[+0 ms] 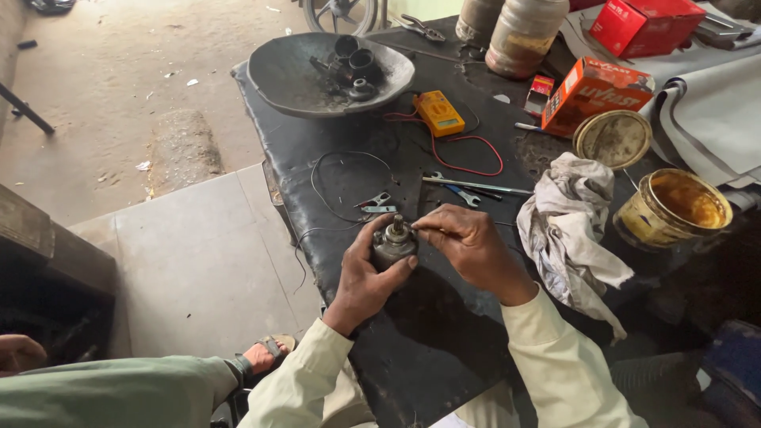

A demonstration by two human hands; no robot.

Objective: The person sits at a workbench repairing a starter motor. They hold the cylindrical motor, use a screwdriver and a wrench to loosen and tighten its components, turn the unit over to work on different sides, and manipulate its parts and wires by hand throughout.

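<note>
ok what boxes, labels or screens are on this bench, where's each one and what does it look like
Orange carton: far right of the bench, rectangular, orange with white lettering and a small picture on its end.
Red box: top right corner, rectangular, plain red with white print.
Small red packet: just left of the orange carton, tiny and flat.
Yellow multimeter: centre back by the dark bowl, its small grey screen faces up, red leads trail off.

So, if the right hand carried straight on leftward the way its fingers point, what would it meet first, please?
Most likely the small grey metal motor part that the left hand holds; the right hand already pinches at its top.
</note>
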